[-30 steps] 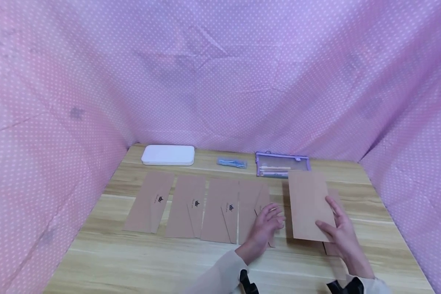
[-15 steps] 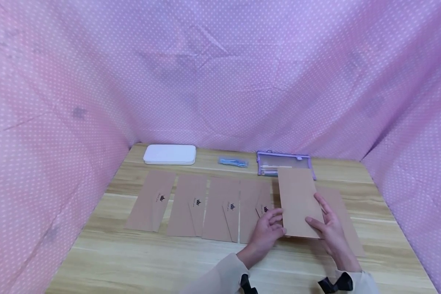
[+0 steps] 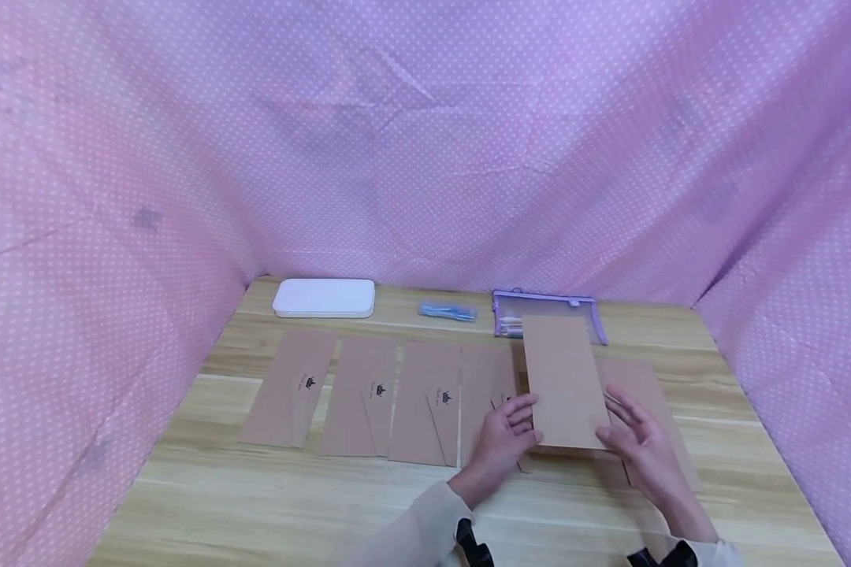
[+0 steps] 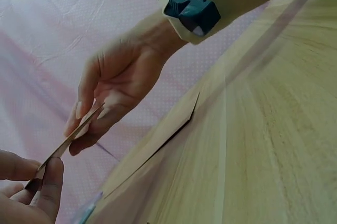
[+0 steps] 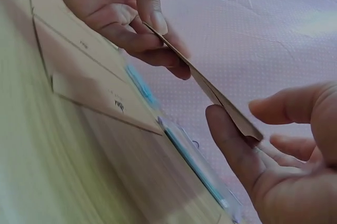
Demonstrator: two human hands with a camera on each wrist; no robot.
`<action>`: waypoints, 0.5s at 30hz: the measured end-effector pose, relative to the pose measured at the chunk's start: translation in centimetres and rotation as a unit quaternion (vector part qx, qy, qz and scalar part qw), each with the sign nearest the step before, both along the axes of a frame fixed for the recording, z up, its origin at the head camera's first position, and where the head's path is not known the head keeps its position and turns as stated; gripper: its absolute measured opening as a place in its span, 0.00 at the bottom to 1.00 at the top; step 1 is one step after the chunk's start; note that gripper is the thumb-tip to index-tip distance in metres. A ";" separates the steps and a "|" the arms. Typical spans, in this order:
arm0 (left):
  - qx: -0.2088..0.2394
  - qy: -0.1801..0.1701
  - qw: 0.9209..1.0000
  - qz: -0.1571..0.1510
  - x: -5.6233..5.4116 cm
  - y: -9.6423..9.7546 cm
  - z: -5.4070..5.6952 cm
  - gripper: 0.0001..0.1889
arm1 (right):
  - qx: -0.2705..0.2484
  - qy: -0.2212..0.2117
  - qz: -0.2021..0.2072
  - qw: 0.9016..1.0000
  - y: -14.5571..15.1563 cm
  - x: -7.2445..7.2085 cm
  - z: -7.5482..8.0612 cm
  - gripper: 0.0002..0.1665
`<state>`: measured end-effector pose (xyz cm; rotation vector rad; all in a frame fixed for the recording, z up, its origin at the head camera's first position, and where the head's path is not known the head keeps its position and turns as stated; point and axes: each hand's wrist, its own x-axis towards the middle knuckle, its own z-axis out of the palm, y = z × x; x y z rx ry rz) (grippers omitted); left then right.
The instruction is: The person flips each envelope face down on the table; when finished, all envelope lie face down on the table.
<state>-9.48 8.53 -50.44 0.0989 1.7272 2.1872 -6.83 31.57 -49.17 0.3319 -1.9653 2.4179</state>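
A brown kraft-paper envelope (image 3: 563,386) is held up over the table, its blank face toward me. My left hand (image 3: 499,445) pinches its lower left edge between thumb and fingers. At the lower right edge is my right hand (image 3: 641,453), its thumb at the corner. In the right wrist view the right hand's digits stand apart around the envelope (image 5: 202,84); one touches it and another is clear of it. A similar envelope (image 3: 648,386) lies partly hidden behind the right hand. Several crown-printed envelopes (image 3: 358,398) lie in a row to the left.
Along the back of the table stand a white flat case (image 3: 324,298), a small blue packet (image 3: 447,312) and a purple-trimmed mesh pouch (image 3: 548,301) with pencils. The held envelope overlaps the pouch. A pink dotted curtain (image 3: 425,157) encloses the table.
The envelope has moved left, and my left hand has come to its left edge and taken hold. My right hand's grip has loosened, its fingers now spread at the right edge.
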 end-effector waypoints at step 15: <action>-0.023 -0.019 0.999 -0.021 0.8 -0.3 -1.0 0.30 | 0.100 -0.049 -0.051 0.993 0.8 1.8 -0.7 0.32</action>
